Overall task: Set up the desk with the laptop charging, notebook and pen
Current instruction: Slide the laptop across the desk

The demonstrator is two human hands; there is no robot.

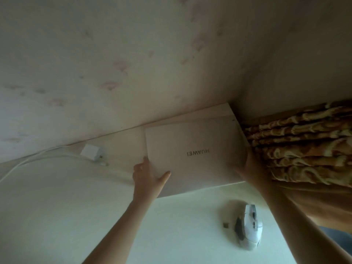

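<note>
A closed pale laptop [194,149], its lid logo upside down to me, lies in the far right corner of the white desk [57,206]. My left hand [147,178] grips the laptop's near left corner, thumb on the lid. On the laptop's right edge rests my right hand [249,168], its fingers hidden under the side. A white charger brick [92,152] with its white cable [38,159] lies on the desk to the left of the laptop, unplugged from it. No notebook or pen is in view.
A white computer mouse [249,227] sits on the desk near the right edge, with a small dark USB dongle [226,225] beside it. A patterned orange-brown curtain [304,145] hangs right of the desk. A pale wall [133,63] backs the desk.
</note>
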